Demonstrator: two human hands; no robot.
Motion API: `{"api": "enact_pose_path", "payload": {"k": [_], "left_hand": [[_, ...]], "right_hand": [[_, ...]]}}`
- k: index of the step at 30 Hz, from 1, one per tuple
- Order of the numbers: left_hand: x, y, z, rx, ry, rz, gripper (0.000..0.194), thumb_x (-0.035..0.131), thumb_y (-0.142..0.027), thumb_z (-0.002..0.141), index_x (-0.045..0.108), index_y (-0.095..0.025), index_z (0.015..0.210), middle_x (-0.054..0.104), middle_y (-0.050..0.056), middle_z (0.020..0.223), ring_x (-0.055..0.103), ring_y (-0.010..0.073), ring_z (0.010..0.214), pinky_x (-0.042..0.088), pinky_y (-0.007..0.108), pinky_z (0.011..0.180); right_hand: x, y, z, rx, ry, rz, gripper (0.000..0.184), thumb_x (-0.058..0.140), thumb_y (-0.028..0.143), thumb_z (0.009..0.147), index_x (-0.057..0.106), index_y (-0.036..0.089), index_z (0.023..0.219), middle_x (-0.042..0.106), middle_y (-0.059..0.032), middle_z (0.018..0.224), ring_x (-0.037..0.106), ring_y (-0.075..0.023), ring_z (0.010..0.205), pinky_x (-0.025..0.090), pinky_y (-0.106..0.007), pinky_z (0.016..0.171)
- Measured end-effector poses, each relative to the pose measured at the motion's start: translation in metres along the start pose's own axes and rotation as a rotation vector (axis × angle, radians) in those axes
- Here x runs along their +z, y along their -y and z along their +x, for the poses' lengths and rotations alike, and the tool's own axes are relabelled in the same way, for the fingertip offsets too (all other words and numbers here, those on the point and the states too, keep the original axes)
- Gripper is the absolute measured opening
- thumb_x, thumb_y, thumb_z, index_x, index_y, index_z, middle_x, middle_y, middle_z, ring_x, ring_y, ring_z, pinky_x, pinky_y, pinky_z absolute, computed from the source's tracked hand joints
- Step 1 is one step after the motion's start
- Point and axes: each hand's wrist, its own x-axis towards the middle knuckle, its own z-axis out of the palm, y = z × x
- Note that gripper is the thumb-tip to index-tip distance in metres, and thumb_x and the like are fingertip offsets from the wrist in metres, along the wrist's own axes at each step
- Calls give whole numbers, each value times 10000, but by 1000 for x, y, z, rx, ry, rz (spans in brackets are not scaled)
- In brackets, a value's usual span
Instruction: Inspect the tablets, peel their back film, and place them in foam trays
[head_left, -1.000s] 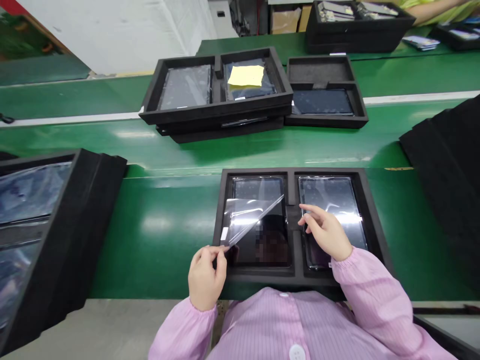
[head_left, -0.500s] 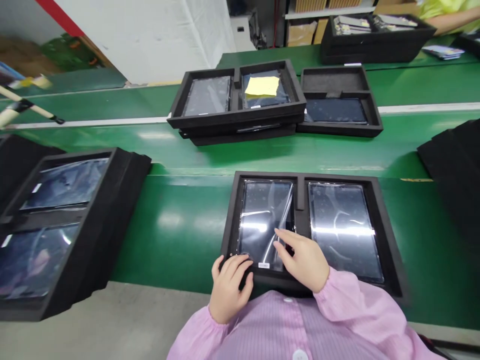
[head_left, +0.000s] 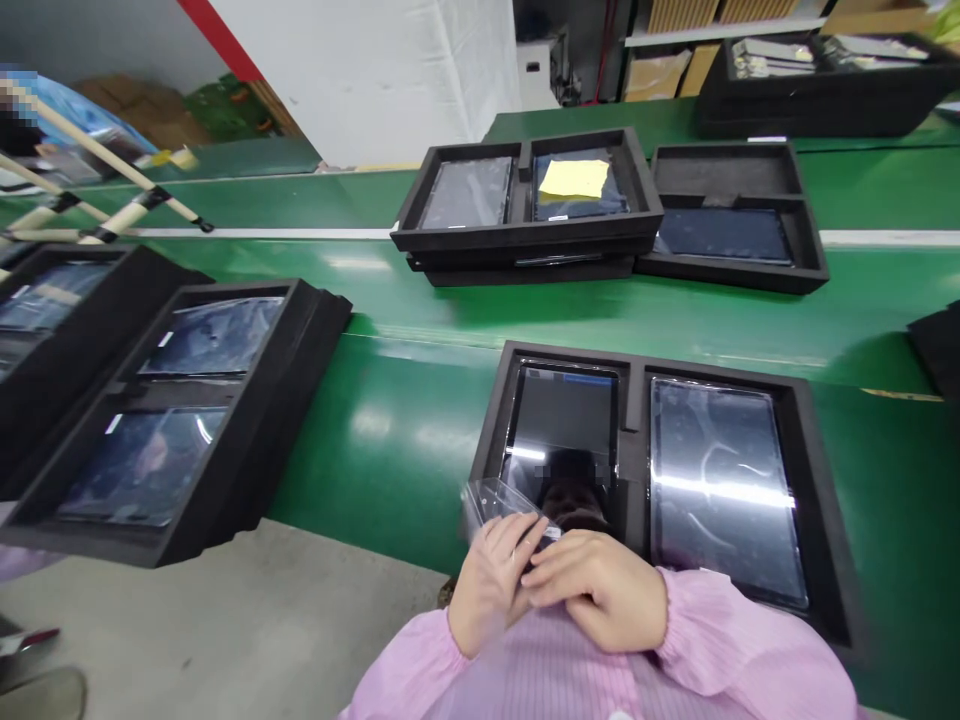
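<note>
A clear plastic film (head_left: 504, 496) is bunched over the near edge of the black foam tray (head_left: 634, 440). My left hand (head_left: 487, 580) is closed on it, and part of it drapes over the back of that hand. My right hand (head_left: 615, 585) meets the left one, its bent fingers pressed together on the film by a small white label. Just beyond my hands, the flat screen panel (head_left: 566, 410) in the left compartment shows a bare, glossy black face. The panel (head_left: 720, 460) in the right compartment has a hazy, wrinkled cover.
To the left, slanted stacks of foam trays (head_left: 292, 370) hold covered panels. Behind are stacked trays (head_left: 525, 235) with a yellow paper (head_left: 575, 178) and another tray (head_left: 814, 240) holding one panel. A black box (head_left: 817, 100) stands at the back right. Pale poles (head_left: 112, 160) jut in from the left.
The clear film has come off the left panel and is now gathered in my hands at the tray's near edge. My hands have moved together. The camera view has shifted left.
</note>
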Motion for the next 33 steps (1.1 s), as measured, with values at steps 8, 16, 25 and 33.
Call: {"api": "enact_pose_path", "payload": {"k": [8,16,25,33], "left_hand": [[13,-5,-5,-106,-3,16,422,377,-341,960,622,-188,1267,710,113,1163,645,236,1079,490,365,960],[-6,0,11,-94,33,-61,324,457,-282,921,661,-186,1154,729,98,1097,676,236,1002,552,377,879],[-24,22,43,-74,-60,3,320,376,-143,944,683,-208,1009,755,44,960,700,164,914,489,389,984],[-22,27,60,-123,-29,79,274,413,-175,951,663,-206,1059,748,63,1009,696,201,950,482,428,994]], "right_hand": [[-1,-1,-7,37,23,43,453,413,34,665,784,198,868,782,-22,998,723,-159,1002,534,-277,890],[-2,-1,-11,58,7,1,488,431,13,709,770,195,1009,759,-47,1086,698,-164,1072,539,-298,952],[-4,-12,-17,69,-93,-149,473,431,17,751,754,187,1052,749,-77,1119,686,-208,1099,551,-385,969],[-9,-22,-30,236,-323,-661,485,412,110,907,544,134,1373,540,-205,1412,483,-334,1339,501,-551,1015]]}}
